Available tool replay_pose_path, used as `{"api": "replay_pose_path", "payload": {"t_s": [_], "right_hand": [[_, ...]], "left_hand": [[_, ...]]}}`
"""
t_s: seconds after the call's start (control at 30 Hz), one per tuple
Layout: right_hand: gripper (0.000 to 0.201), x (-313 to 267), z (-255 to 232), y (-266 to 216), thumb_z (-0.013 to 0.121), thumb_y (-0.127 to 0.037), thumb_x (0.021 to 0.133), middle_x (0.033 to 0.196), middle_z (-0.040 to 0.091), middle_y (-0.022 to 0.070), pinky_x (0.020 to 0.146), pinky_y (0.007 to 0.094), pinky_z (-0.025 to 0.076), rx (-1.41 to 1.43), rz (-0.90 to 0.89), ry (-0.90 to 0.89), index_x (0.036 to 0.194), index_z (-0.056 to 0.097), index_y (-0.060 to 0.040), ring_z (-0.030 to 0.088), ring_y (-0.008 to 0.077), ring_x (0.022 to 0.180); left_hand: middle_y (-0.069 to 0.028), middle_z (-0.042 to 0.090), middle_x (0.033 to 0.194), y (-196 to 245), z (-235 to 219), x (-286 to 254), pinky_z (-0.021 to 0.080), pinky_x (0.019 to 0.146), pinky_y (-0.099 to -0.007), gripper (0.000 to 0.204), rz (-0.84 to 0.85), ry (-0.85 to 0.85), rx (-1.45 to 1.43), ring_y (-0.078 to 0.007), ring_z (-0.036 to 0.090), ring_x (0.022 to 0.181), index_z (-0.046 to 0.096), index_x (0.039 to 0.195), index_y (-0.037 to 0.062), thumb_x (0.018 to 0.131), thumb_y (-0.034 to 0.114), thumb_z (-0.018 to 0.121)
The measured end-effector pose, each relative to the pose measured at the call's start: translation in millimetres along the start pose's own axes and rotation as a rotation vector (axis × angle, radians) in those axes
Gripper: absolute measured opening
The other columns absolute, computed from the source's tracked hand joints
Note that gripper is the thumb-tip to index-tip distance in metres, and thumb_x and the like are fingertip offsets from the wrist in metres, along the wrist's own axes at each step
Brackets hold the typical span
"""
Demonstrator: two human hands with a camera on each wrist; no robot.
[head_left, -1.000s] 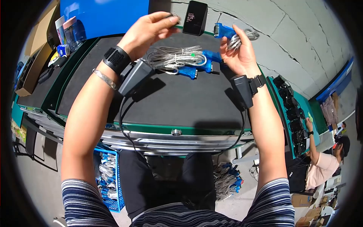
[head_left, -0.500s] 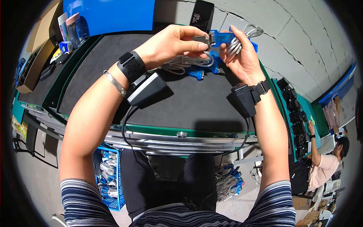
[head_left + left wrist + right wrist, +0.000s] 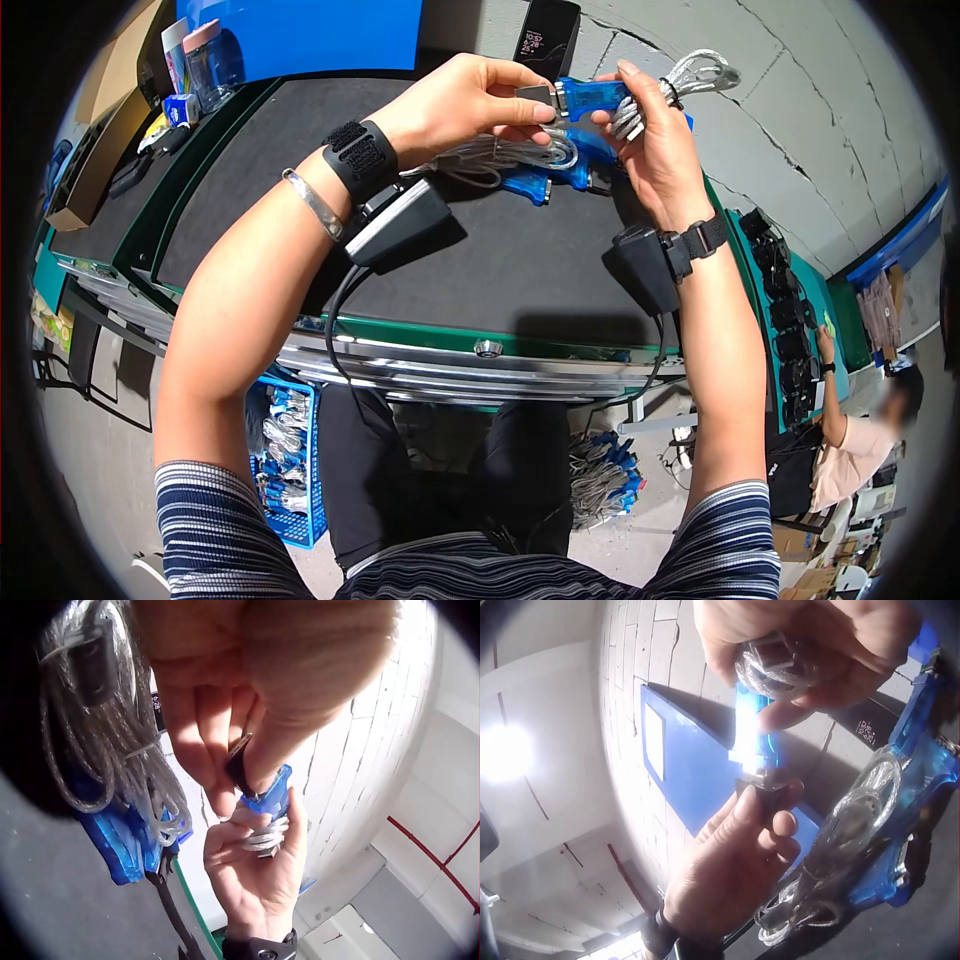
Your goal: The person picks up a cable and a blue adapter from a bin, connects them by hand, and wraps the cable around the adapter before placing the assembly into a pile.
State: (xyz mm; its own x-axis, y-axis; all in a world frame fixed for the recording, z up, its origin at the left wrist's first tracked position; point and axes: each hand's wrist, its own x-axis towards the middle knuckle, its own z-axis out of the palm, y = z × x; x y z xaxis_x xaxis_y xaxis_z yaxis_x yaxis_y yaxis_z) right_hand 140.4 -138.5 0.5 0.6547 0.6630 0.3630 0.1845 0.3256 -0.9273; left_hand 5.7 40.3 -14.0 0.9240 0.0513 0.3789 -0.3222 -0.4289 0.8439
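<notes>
In the head view my left hand [image 3: 465, 105] pinches a small dark cap [image 3: 537, 95] between thumb and fingers. It sits right at the metal end of a translucent blue cable connector [image 3: 597, 95]. My right hand [image 3: 658, 150] grips that connector, along with its clear cable [image 3: 705, 72], bundled in a coil. In the right wrist view the dark cap [image 3: 763, 795] meets the connector's end, and the blue housing [image 3: 751, 735] is lit brightly. Below the hands, more coiled clear cables [image 3: 455, 160] with blue connectors [image 3: 525, 186] lie on the dark mat.
A phone [image 3: 546, 38] leans at the back edge of the bench. To the left stand a clear bottle [image 3: 210, 75] and a cardboard box [image 3: 90, 165]. Blue crate [image 3: 318, 480] and a cable pile [image 3: 605, 485] are on the floor. Another person [image 3: 850, 450] works at the right.
My left hand has moved right with the dark cap, from apart to the connector's metal end. My right hand stays near its place, holding the connector and coil.
</notes>
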Motion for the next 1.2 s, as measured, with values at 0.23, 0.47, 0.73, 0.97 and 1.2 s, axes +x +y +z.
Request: {"api": "replay_pose_path", "payload": {"t_s": [0.23,0.47,0.73,0.97,1.2], "right_hand": [[0.033,1.3,-0.8,4.1,0.066,-0.037,0.091,0.083,0.068,0.0038,0.065,0.0237,0.05,0.078,0.012,0.003,0.096,0.067,-0.0042,0.064,0.0115,0.07],[0.033,2.4,-1.7,7.6,0.067,-0.036,0.09,0.083,0.068,0.0033,0.064,0.0232,0.049,0.083,0.071,-0.015,0.096,0.067,-0.0042,0.064,0.0109,0.07],[0.033,-1.6,2.8,5.0,0.067,-0.036,0.09,0.082,0.068,0.003,0.065,0.0232,0.049,0.03,0.002,0.02,0.096,0.067,-0.0042,0.064,0.0104,0.07],[0.032,4.4,-4.2,11.6,0.066,-0.036,0.091,0.081,0.068,0.0026,0.065,0.0234,0.05,0.123,0.102,-0.064,0.097,0.067,-0.0047,0.064,0.0097,0.07],[0.033,0.1,4.1,11.8,0.063,-0.037,0.093,0.081,0.067,0.0027,0.067,0.0239,0.051,0.08,0.052,-0.055,0.098,0.064,-0.0045,0.064,0.0105,0.071]], "left_hand": [[-0.0082,0.07,0.099,3.4,4.0,-2.1,0.053,0.08,-0.0227,0.043,0.005,0.047,0.002,-0.0119,0.068,0.09,0.06,0.122,-0.0008,0.09,0.027,0.068],[-0.0062,0.071,0.093,3.9,3.1,-2.1,0.053,0.077,-0.0222,0.045,-0.032,0.016,-0.029,-0.0099,0.068,0.086,0.063,0.119,0.0009,0.088,0.032,0.07],[-0.0075,0.071,0.095,3.4,4.1,-3.3,0.054,0.08,-0.0237,0.043,-0.005,0.043,-0.058,-0.0114,0.069,0.088,0.064,0.118,-0.0004,0.088,0.03,0.071],[-0.0086,0.071,0.094,5.9,4.4,-3.5,0.055,0.081,-0.0242,0.041,-0.026,0.02,-0.058,-0.0123,0.069,0.087,0.064,0.115,-0.0022,0.088,0.027,0.07],[-0.0076,0.071,0.091,5.8,6.8,-3.3,0.055,0.077,-0.0237,0.037,-0.038,0.049,-0.068,-0.0117,0.069,0.084,0.066,0.112,-0.0003,0.087,0.026,0.072]]}}
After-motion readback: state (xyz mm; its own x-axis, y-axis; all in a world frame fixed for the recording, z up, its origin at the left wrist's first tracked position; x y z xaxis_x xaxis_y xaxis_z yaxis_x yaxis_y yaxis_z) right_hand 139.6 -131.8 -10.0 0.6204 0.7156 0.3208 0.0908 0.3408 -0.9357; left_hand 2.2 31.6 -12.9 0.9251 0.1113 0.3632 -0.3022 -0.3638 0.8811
